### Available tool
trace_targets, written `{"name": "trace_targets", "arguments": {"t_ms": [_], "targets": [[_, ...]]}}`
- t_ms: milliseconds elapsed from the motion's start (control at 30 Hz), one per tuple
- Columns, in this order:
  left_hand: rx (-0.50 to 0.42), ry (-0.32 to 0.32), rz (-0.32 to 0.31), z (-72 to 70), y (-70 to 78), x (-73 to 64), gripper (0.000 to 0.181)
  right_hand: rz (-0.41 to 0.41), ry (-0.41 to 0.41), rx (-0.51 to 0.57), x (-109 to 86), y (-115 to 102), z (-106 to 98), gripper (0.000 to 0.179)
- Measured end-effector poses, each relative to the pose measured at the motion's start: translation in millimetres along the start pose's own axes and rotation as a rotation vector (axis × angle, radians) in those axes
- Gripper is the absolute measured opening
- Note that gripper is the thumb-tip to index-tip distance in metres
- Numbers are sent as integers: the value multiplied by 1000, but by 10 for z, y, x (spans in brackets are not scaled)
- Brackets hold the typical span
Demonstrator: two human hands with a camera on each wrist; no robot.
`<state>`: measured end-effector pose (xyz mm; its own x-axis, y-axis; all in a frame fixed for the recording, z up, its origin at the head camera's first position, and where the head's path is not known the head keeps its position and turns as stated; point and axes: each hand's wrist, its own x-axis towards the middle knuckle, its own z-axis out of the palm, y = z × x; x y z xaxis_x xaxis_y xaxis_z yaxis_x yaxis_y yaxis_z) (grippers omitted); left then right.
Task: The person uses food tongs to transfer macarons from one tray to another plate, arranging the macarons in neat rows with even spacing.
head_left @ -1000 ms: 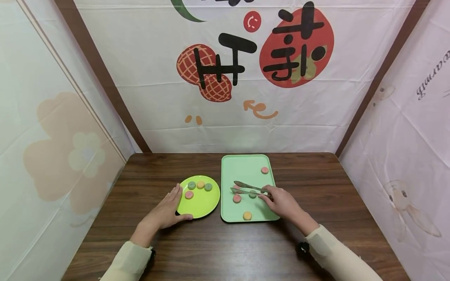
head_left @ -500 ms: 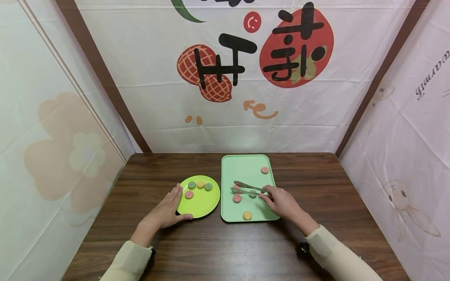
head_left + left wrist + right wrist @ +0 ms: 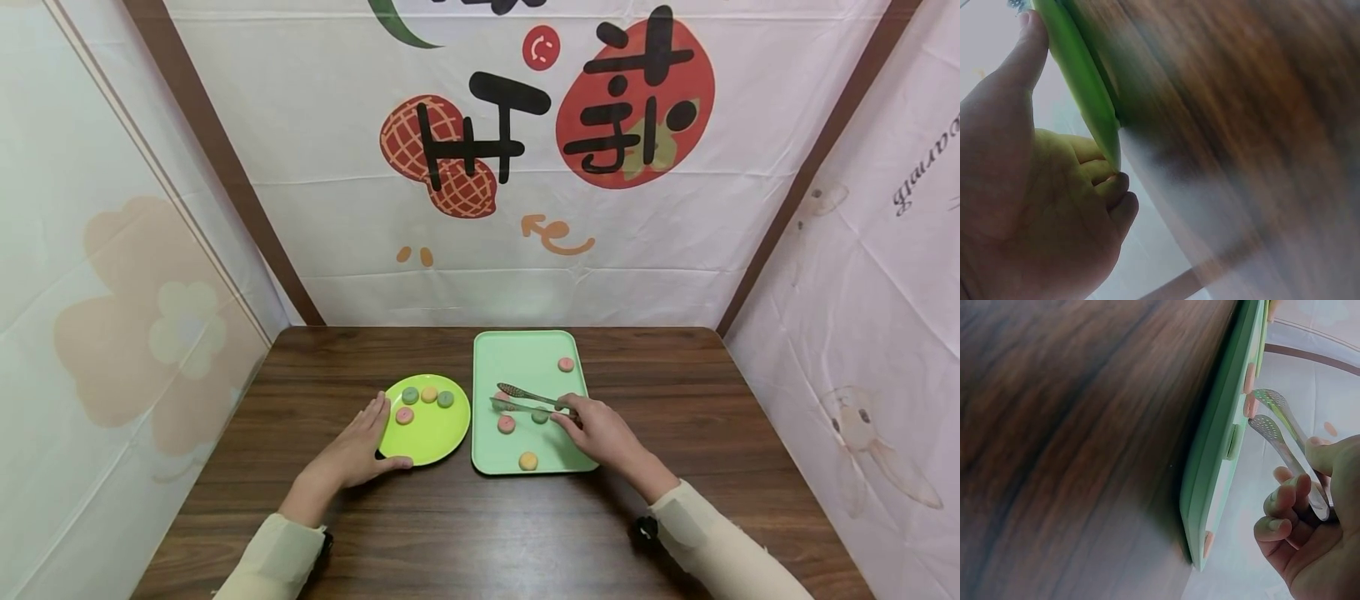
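Head view, from over the person's shoulder: the right hand [image 3: 600, 429] pinches slim silver metal tongs [image 3: 531, 396] between thumb and curled fingers, their perforated tips spread apart. A round pink cookie [image 3: 500, 397] lies on the tray, ahead of those fingers and partly covered by the nearer tip; I can't tell whether metal touches it. The left hand [image 3: 352, 446] has its fingers stretched along a round lime-green plate [image 3: 437, 448], thumb on the near rim.

A second pink cookie [image 3: 506, 425] sits just nearer the person on the rectangular mint-green tray [image 3: 517, 354], and a dull green cookie [image 3: 540, 416] is close in, partly crossed by the nearer tong arm. A yellow cookie [image 3: 528, 461] lies by the near edge; another pink one is in the far right corner. Four more rest on the plate. Dark wood-grain table [image 3: 480, 533] underneath.

Big black characters are printed across the white cloth backdrop [image 3: 322, 208]; slanted lettering on the right-hand cloth [image 3: 787, 333] seems to include "warm".
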<state>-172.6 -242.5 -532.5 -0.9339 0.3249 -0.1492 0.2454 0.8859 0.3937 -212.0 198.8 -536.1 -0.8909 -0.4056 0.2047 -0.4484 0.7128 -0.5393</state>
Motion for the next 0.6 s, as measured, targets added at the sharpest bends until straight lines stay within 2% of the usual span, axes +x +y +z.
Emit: {"name": "trace_targets", "arguments": {"t_ms": [600], "targets": [[2, 0, -10, 22, -20, 1, 125, -15, -10, 12, 57, -86, 16, 19]]}}
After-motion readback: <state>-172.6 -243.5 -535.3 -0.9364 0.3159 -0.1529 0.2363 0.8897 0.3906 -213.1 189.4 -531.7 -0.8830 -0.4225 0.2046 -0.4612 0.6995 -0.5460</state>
